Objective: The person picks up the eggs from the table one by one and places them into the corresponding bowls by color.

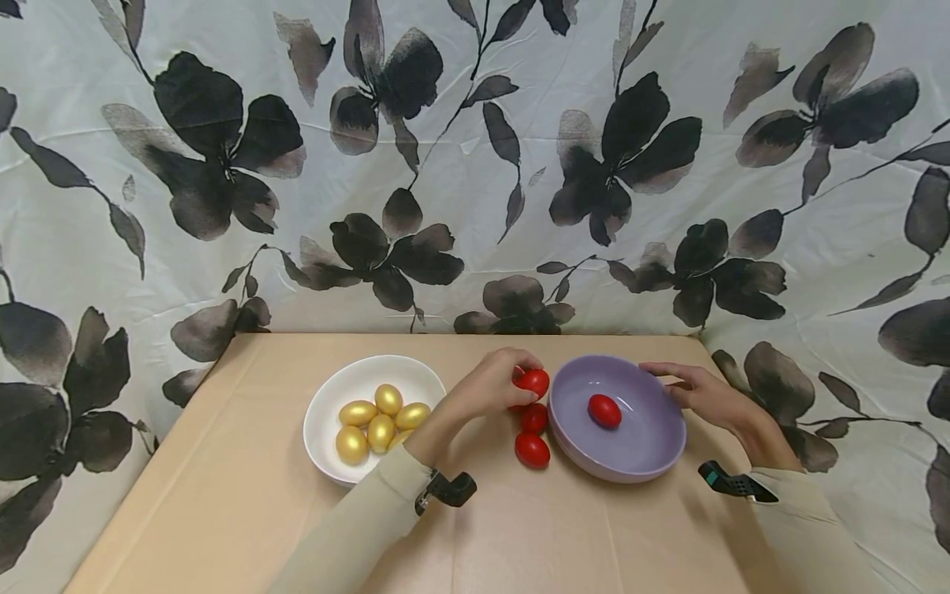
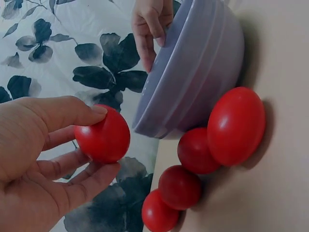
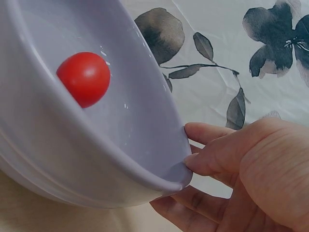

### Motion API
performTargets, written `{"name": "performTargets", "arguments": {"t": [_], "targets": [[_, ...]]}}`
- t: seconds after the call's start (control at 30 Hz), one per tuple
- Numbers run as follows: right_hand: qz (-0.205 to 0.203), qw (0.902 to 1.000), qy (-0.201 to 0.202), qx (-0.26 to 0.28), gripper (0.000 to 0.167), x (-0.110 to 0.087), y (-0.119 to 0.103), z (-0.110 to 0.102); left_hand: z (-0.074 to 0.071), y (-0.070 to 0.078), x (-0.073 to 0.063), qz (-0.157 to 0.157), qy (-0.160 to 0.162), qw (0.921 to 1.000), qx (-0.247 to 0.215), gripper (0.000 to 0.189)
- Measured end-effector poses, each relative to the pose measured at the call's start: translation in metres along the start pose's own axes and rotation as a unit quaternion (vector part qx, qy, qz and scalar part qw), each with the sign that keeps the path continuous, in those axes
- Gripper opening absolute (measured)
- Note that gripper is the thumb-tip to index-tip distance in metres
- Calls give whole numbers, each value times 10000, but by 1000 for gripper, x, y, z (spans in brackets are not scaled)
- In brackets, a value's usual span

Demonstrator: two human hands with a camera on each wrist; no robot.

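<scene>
My left hand (image 1: 493,384) pinches a glossy red egg (image 2: 104,135) between thumb and fingertips, just left of the purple bowl. Below that egg, more red eggs (image 1: 532,450) lie in a row on the table against the bowl; the left wrist view has several of them, some hidden from the head view by the hand. The purple bowl (image 1: 646,462) holds one red egg (image 1: 604,411). On the bowl's right side, my right hand (image 1: 705,396) touches the rim with extended fingers, the thumb tip also at the rim and other fingers lower along the outside.
Left of my left forearm stands a white bowl (image 1: 315,429) with several gold eggs (image 1: 352,445), partly covered by that arm. The light wooden table (image 1: 223,511) ends at a floral cloth (image 1: 490,190) behind and to the sides.
</scene>
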State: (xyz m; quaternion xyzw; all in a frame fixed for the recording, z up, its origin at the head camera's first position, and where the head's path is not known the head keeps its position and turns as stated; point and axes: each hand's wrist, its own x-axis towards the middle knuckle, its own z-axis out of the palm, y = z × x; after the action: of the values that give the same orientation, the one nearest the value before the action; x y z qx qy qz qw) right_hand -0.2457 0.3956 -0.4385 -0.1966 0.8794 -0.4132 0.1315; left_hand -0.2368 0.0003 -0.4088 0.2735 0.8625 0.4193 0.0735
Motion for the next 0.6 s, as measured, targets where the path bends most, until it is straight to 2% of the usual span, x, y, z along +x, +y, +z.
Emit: {"name": "performTargets", "arguments": {"t": [0.23, 0.6], "targets": [[47, 10000, 42, -24, 57, 0, 0, 1, 10, 3, 6, 57, -141, 9994, -301, 37], [51, 10000, 36, -45, 58, 0, 0, 2, 24, 11, 15, 254, -343, 9990, -89, 36]]}}
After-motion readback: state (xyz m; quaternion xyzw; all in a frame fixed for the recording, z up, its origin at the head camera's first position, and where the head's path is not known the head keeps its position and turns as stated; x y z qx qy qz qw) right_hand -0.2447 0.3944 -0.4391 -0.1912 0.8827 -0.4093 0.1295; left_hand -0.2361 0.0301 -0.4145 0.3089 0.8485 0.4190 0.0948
